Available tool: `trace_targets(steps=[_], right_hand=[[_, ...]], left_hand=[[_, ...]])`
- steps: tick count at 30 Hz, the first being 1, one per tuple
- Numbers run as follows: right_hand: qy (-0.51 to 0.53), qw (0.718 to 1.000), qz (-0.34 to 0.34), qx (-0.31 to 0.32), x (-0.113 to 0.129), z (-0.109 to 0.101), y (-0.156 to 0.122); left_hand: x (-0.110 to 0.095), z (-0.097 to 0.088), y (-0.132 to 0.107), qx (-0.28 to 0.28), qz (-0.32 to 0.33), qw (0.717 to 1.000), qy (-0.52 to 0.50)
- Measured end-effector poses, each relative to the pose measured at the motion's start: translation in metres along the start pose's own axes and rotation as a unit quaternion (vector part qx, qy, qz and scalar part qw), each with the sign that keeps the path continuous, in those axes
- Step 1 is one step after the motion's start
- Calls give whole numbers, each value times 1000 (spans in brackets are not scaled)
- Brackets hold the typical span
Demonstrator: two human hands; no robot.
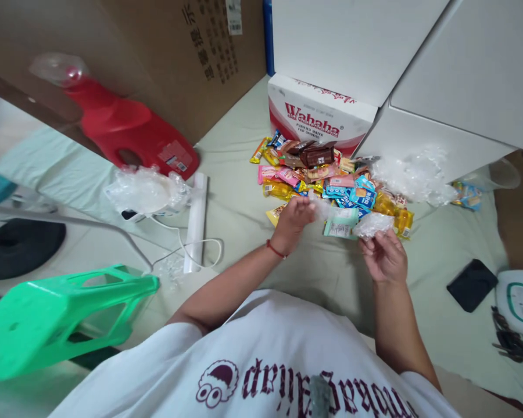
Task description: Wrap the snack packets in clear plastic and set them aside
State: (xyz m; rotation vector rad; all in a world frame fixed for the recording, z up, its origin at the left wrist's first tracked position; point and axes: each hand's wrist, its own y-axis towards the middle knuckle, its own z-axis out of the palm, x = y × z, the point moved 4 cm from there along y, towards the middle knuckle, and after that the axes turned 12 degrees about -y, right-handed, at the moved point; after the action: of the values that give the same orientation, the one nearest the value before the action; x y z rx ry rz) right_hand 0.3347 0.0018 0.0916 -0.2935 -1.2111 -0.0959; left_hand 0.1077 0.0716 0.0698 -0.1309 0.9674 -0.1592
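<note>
- One green sheet [239, 203], creased, spread beneath the fingers of your left hand [293, 225] and your right hand [387, 258].
- One brown cardboard box [143, 64], printed; well beyond your left fingers and off to their left.
- One green stool [35, 313], plastic; well to the left of your left fingers.
- One Wahaha carton [283, 125], white and red; beyond your left fingers, behind the snack pile [318, 157].
- Said snack pile, mixed wrapped pieces; ahead of your fingers, its near edge lying between them.
- One heap of clear plastic [418, 177], crumpled; beyond your right fingers, to their right.
- Hands, two: left fingertips together, seemingly pinching a clear film [321, 207]; right thumb and fingers clamped on a clear plastic bundle [372, 225]. Step in hand, as judged: handling clear wrapping over the pile's near edge. A next move would call for a light, steady pinch, as thin film probably slips and clings.
- One black flat item [472, 285]; right of your right fingers, well apart.
- Said bundle, crumpled; projects past your right fingertips. Long axis crosswise, left to right before you; inner end points toward your left fingers.
- One mint-green packet [342, 226]; between your two sets of fingers, long axis roughly crosswise.
- Said film; reaches rightward from your left fingertips. Whether it joins the bundle, cannot tell.
</note>
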Motion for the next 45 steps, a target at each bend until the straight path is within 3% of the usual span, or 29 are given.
trace_targets(steps=[2,4,6,8,13,16,18,21,24,28,32,36,39,42,45], right_hand=[[26,999,19,5,-2,8,2],[39,998,50,13,-11,14,-1],[31,995,91,35,-25,21,-7],[9,988,139,63,-38,27,-14],[9,970,209,122,-52,31,-25],[21,953,250,167,-53,28,-25],[35,950,263,163,-52,25,-24],[36,958,249,138,-51,25,-23],[-20,961,231,148,-52,37,-27],[-107,960,203,161,-51,52,-36],[-113,972,172,113,-46,39,-37],[-147,980,126,51,-44,21,-31],[-183,982,40,-5,-40,18,-27],[-259,964,33,56,-46,27,-27],[-335,933,60,119,-47,25,-24]], left_hand=[[-14,15,7,29,87,992,84],[-19,26,3,108,143,969,168],[-11,32,-8,207,143,943,219],[4,30,-21,250,99,935,233],[34,4,-35,185,-68,976,97],[36,-9,-38,183,-132,974,30],[32,-19,-38,164,-150,975,3],[24,-28,-39,132,-126,983,5],[22,-26,-42,149,-86,983,67],[30,-24,-45,152,-101,979,95],[32,-38,-43,73,-116,991,4],[31,-41,-46,69,-136,988,-37],[31,-38,-48,63,-98,993,-5],[30,-36,-47,72,-55,995,46],[27,-44,-44,77,-60,994,48]])
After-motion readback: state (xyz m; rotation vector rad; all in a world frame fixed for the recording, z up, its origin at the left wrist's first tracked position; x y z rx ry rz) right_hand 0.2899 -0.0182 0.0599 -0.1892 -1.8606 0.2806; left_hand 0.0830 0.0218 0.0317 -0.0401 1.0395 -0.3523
